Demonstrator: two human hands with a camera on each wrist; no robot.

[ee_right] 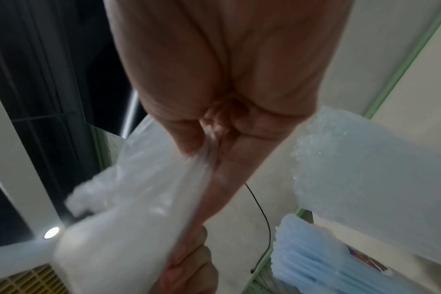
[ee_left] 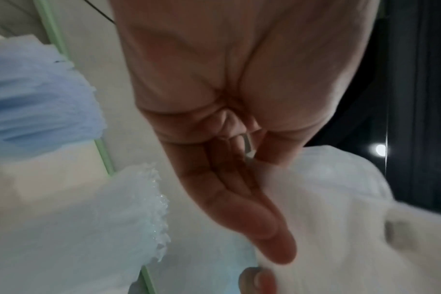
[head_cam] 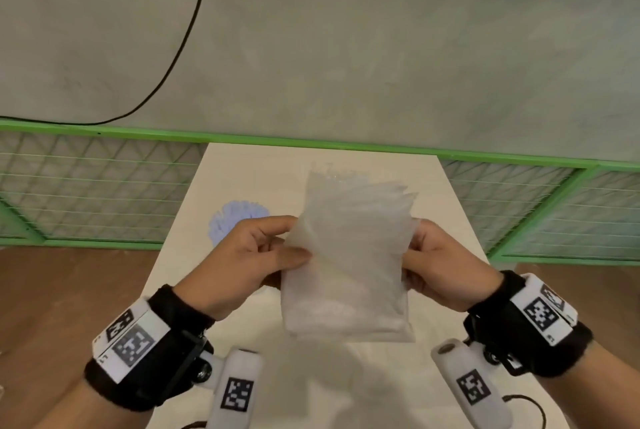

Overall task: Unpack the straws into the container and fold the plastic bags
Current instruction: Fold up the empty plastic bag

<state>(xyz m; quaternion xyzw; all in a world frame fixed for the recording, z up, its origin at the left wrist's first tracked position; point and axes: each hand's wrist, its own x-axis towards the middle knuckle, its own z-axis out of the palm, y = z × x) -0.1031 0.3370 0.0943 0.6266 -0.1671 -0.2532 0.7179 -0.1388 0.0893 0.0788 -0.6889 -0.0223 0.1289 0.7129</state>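
Note:
A translucent plastic bag [head_cam: 349, 255] hangs upright over the white table [head_cam: 242, 172], held between both hands. Pale straws show through it and reach past its top edge. My left hand [head_cam: 298, 241] pinches its left edge and my right hand [head_cam: 410, 255] pinches its right edge. A bunch of blue straws [head_cam: 235, 217] stands behind my left hand. In the left wrist view the fingers [ee_left: 264, 218] lie against the bag [ee_left: 340, 199], with a clear straw bundle [ee_left: 101, 218] and the blue straws [ee_left: 38, 99] beyond. The right wrist view shows the bag [ee_right: 129, 199], clear straws [ee_right: 378, 169] and blue straws [ee_right: 327, 258].
A green-framed mesh fence [head_cam: 104, 186] runs behind the narrow table. A black cable [head_cam: 180, 47] crosses the grey wall above it. Brown floor [head_cam: 69, 290] lies on both sides of the table.

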